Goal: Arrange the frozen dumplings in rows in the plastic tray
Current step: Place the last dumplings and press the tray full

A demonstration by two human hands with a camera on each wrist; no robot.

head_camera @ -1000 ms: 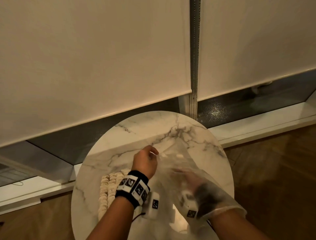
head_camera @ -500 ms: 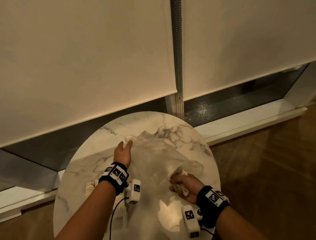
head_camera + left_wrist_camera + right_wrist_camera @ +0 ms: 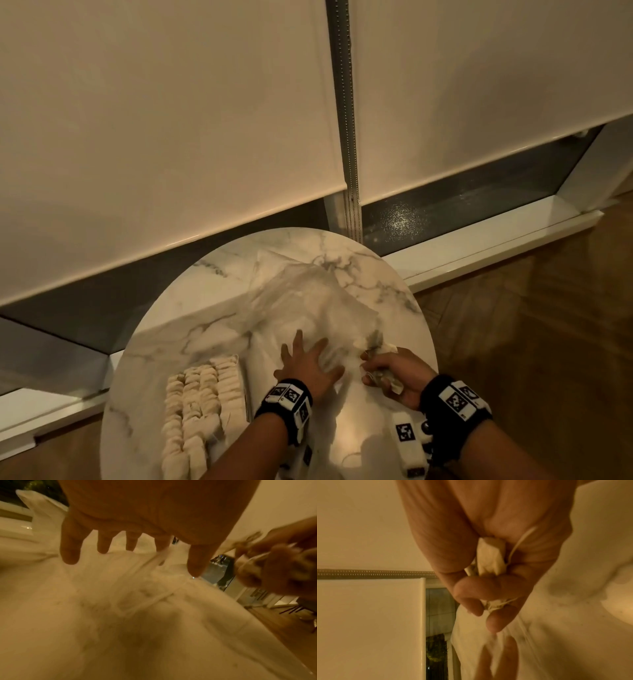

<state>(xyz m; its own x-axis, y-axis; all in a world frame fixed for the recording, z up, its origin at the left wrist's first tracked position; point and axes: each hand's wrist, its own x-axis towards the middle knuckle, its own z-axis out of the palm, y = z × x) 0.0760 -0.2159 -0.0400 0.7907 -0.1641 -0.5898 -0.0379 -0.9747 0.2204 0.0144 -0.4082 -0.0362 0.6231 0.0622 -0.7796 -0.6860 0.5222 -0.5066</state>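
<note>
Several pale frozen dumplings [image 3: 202, 407] lie in close rows in the clear plastic tray [image 3: 244, 394] at the table's near left. A crumpled clear plastic bag [image 3: 301, 301] is spread over the middle of the table. My left hand [image 3: 308, 356] lies flat on the bag's near part with fingers spread; the left wrist view shows those fingers [image 3: 70, 553] straight over the plastic [image 3: 120, 595]. My right hand [image 3: 380, 371] grips the bag's bunched end just to the right. In the right wrist view, the curled right hand fingers [image 3: 471, 591] clench the bag's white wad [image 3: 491, 555].
The round marble table [image 3: 212, 308] stands against a low window ledge [image 3: 496, 240] under lowered roller blinds [image 3: 171, 137]. A bead chain [image 3: 349, 137] hangs between them. Wooden floor [image 3: 531, 342] lies to the right and left of the table.
My left hand has come back from the bag's far edge and now lies flat on its near part. The right hand still grips the bunched end. The dumpling rows are in view again.
</note>
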